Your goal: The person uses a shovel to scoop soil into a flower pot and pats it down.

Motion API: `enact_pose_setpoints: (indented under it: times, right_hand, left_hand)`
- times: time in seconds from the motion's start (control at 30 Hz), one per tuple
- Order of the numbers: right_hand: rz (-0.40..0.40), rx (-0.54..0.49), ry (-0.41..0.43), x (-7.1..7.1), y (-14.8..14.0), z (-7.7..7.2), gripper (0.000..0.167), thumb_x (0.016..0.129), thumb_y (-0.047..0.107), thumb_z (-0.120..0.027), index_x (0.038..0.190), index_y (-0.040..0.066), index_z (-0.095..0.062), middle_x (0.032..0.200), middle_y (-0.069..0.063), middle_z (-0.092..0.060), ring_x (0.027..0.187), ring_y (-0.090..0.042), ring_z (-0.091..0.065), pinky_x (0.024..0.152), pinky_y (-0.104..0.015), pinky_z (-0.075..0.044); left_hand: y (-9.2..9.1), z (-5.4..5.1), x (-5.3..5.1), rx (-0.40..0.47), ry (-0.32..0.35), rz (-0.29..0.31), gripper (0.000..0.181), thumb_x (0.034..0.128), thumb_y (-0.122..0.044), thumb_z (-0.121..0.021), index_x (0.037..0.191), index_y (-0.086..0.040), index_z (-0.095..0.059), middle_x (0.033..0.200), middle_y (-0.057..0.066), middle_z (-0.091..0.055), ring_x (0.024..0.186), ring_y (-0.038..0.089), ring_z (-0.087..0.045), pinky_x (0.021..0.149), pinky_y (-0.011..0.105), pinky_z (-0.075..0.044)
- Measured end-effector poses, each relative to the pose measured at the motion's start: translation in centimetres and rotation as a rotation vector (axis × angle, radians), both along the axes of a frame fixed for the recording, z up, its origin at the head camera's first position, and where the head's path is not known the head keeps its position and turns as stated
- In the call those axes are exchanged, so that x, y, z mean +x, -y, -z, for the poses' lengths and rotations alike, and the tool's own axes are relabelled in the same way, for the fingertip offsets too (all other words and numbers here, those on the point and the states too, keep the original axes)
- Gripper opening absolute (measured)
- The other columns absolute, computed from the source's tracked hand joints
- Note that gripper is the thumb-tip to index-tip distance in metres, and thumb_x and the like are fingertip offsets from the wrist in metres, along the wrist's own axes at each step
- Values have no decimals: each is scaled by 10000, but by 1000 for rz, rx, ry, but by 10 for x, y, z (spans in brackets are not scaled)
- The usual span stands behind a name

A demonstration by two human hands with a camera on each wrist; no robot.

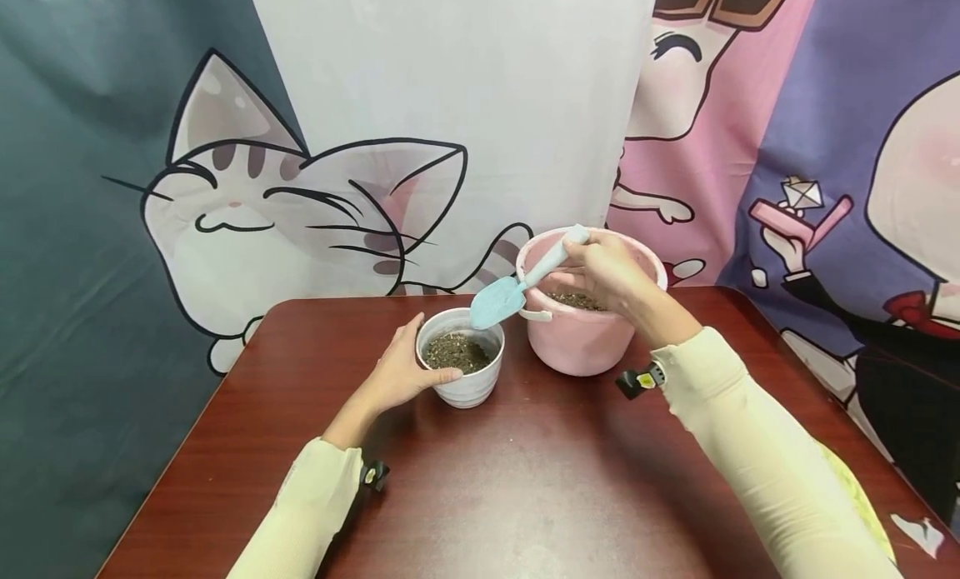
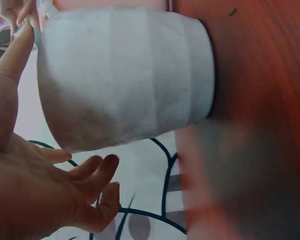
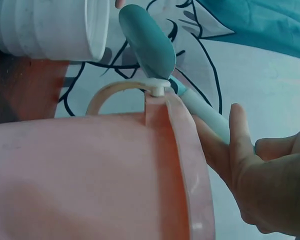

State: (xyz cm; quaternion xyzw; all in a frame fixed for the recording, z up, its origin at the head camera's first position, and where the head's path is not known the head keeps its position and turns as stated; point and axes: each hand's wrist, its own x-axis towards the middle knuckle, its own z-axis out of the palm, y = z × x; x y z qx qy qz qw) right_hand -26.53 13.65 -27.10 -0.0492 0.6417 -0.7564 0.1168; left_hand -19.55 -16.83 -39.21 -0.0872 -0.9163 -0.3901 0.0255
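My left grip holds the white pot by its near-left rim, thumb at the front and fingers round toward the back, while my right grip is closed on the handle of a pale blue trowel, to the right of the pot and higher than its rim. The step in hand, I judge, is moving soil by the scoop between the pot and the pink bucket, which stands to the pot's right and slightly behind it. The blade slants down toward the pot, its end just above the right side of the rim, and the face I can see shows no soil; so the next move, to my mind, calls for dipping it into the bucket for a load while I keep the pot steady. The pot itself stands upright on the brown surface, white and matte, narrowing to its base, with shallow bands round its wall. The soil in it is dark and speckled and lies below the rim, leaving bare inner wall above.
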Motion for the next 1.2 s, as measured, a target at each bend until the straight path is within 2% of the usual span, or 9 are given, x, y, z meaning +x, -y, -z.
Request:
enact_pose_setpoints:
  times: [0.13,0.27,0.43,0.63,0.8,0.93,1.0,1.13,1.2]
  right_hand:
    - [37,-56,48,-1,-11,-6,113,1057,84,-414,1116,3,-465,905,-115,-646,832,-160,-703,842,-320,-550]
    - [65,-124,91,-1,-25,-13,137,1054,85,-422,1131,-17,-471,860,-129,-677,804,-180,-717,795,-292,-560]
    - [67,-184,76,-1,-44,-19,166,1059,96,-397,1124,-29,-484,872,-136,-703,838,-222,-728,844,-320,-544]
    - [71,-242,16,-1,-66,-21,160,1055,91,-397,1043,-15,-516,882,-121,-710,869,-220,-725,843,-342,-552]
    - [93,-280,-8,0,-80,-19,203,1049,76,-410,958,-9,-570,855,-145,-718,856,-230,-728,829,-345,-557]
    - [126,-284,-4,-2,-87,-17,185,1046,77,-418,960,-8,-559,839,-134,-716,848,-211,-726,810,-329,-562]
    - [153,-274,-3,-4,-90,-16,170,1048,63,-419,959,-5,-547,819,-125,-714,831,-197,-727,787,-318,-567]
    - [202,-218,-9,-11,-93,-12,126,1049,42,-395,1006,-12,-501,815,-106,-698,846,-175,-716,840,-321,-541]
    - [218,-182,-4,-13,-94,-8,105,1049,36,-375,1050,-14,-468,821,-92,-683,860,-162,-705,879,-319,-518]
  left_hand:
    - [-9,-8,-1,7,-32,-27,1113,731,-487,-850,1555,-49,-245,1533,191,-314,1412,375,-311,1037,740,-168]
    - [-18,-15,-2,-10,-89,-33,1071,738,-485,-845,1540,-46,-287,1545,168,-304,1367,389,-292,970,649,-185]
    - [-26,-22,-4,-26,-134,-47,1042,731,-494,-846,1523,-57,-330,1540,143,-323,1339,377,-281,923,582,-189]
    - [-42,-35,-10,-31,-141,-18,1018,748,-534,-818,1523,-81,-339,1522,134,-351,1330,355,-320,931,568,-211]
    - [-64,-51,-16,-38,-117,21,986,786,-584,-761,1533,-100,-337,1537,101,-357,1364,360,-314,970,568,-220]
    - [-83,-60,-21,-55,-98,47,964,805,-619,-720,1537,-114,-345,1552,74,-360,1400,339,-298,998,580,-234]
    - [-92,-63,-24,-51,-90,47,951,812,-622,-711,1534,-118,-352,1543,80,-376,1407,342,-303,1019,602,-224]
    - [-107,-63,-33,-4,-62,39,875,851,-588,-692,1528,-139,-367,1527,82,-422,1452,340,-273,1067,676,-155]
    - [-113,-61,-37,12,-57,42,834,873,-570,-676,1524,-146,-375,1501,98,-452,1424,335,-337,1055,692,-164]
